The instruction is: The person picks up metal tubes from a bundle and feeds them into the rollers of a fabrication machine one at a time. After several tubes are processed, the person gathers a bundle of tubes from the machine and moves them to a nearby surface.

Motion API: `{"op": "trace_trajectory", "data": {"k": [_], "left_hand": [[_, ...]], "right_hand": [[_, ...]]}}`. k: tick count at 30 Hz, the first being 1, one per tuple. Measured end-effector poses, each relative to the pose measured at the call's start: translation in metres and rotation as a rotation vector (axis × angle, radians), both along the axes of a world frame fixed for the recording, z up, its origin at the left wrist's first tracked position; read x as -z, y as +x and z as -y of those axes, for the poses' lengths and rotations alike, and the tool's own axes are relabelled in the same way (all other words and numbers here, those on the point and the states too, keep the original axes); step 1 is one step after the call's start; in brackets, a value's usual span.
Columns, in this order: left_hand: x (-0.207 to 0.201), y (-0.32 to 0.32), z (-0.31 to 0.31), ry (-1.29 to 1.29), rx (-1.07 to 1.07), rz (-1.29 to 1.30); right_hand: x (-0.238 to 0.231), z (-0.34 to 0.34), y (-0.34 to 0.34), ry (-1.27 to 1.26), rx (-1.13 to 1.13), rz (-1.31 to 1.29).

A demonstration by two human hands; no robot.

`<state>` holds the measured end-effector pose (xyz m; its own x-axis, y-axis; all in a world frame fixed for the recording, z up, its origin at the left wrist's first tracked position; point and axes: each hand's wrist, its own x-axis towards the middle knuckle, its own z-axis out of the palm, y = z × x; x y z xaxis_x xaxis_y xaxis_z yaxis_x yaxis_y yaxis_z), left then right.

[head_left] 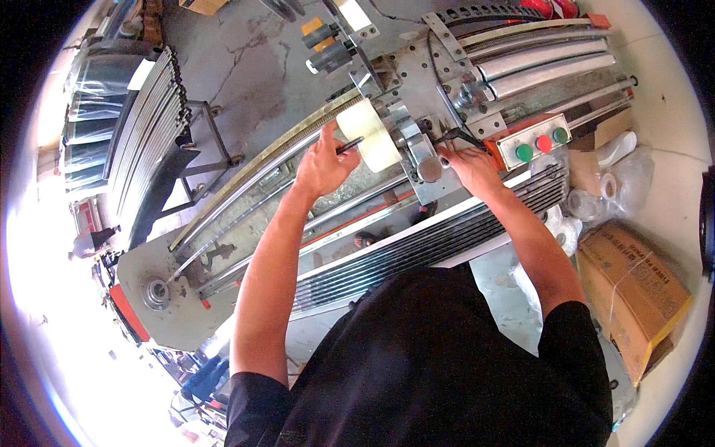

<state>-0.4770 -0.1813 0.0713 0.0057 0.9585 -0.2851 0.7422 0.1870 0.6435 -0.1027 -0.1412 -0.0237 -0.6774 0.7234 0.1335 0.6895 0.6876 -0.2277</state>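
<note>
My left hand point(325, 162) is closed round a short, thin black rod point(348, 145), whose tip lies in front of a cream-coloured roller point(369, 134). The index finger stretches up along the roller's left side. The roller sits against the metal head point(408, 138) of a long machine with guide rails. On the head's other side, my right hand point(473, 167) reaches in beside a black lever point(460, 137) and a round metal knob point(430, 169). Its fingertips are partly hidden there; they look bent, and what they grip cannot be made out.
A control box point(532, 143) with green and red buttons sits right of my right hand. Long black rods point(417, 249) lie in a tray along the machine's near side. Cardboard boxes point(633, 287) and plastic wrap stand at right. A rack of dark strips point(153, 127) stands at left.
</note>
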Motion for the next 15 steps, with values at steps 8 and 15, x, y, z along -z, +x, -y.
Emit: {"op": "trace_trajectory", "data": {"k": [8, 15], "left_hand": [[0.002, -0.004, -0.022, -0.052, -0.013, 0.165], [0.013, -0.005, -0.030, -0.096, -0.067, 0.463]], "right_hand": [[0.012, 0.007, 0.001, 0.031, 0.088, -0.044], [-0.026, 0.067, -0.018, -0.335, 0.438, -0.594]]}}
